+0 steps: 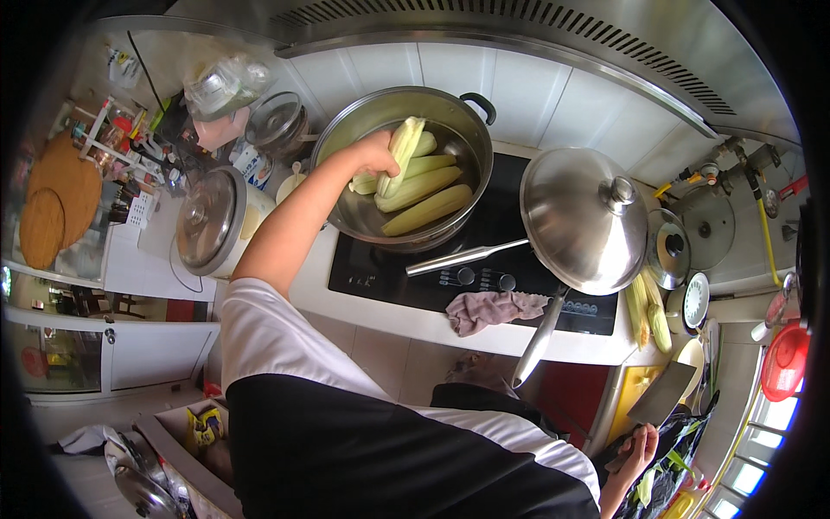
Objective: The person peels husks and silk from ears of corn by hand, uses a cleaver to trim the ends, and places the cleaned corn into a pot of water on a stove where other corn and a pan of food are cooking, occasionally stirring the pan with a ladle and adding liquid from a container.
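Observation:
My left hand (376, 154) grips an ear of corn (407, 149) in pale green husk and holds it tilted over a large steel pot (382, 107). Inside the pot several more husked ears (418, 189) lie side by side on the bottom. At the lower right my right hand (639, 447) holds a cleaver (663, 394) by its handle. Its broad blade is raised above the edge of a yellow cutting board (626, 397). A black plastic bag (671, 447) with green husk leaves lies beside that hand.
Right of the pot, a pan with a domed steel lid (577, 214) sits on the black cooktop (382, 266); its handles jut forward. A crumpled cloth (486, 311) lies at the cooktop's front edge. More corn ears (648, 311) rest on the counter. A lidded cooker (211, 220) stands left.

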The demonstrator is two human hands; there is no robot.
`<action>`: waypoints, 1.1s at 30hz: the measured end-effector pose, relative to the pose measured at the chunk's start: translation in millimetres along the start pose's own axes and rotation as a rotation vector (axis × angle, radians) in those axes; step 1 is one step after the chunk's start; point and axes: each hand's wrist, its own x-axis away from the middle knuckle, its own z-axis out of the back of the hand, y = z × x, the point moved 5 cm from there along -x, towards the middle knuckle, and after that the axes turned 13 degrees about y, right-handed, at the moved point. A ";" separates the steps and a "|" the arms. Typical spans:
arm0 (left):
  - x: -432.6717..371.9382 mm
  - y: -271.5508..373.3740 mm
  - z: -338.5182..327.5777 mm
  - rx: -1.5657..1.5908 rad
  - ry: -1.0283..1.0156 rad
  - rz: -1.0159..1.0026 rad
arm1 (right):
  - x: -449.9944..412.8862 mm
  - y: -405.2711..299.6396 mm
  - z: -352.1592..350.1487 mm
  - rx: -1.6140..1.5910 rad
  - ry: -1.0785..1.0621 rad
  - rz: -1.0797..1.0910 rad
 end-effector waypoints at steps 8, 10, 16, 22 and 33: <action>16.2 18.7 -18.6 -0.703 -0.246 -0.086 | -4.9 -7.4 -16.0 0.005 -0.025 0.032; 17.2 11.4 -23.8 -0.823 -0.233 -0.126 | -7.0 -7.6 -16.8 0.007 -0.074 0.069; 12.3 -0.6 -25.5 -0.939 -0.255 -0.260 | -9.0 -5.1 -11.8 -0.039 -0.038 0.023; 13.1 -8.1 -28.7 -0.870 -0.336 -0.212 | -12.9 -0.7 -2.0 -0.122 -0.053 -0.005; 7.3 38.8 -7.9 -0.951 -0.121 -0.437 | -4.9 1.1 36.9 -0.055 0.076 0.007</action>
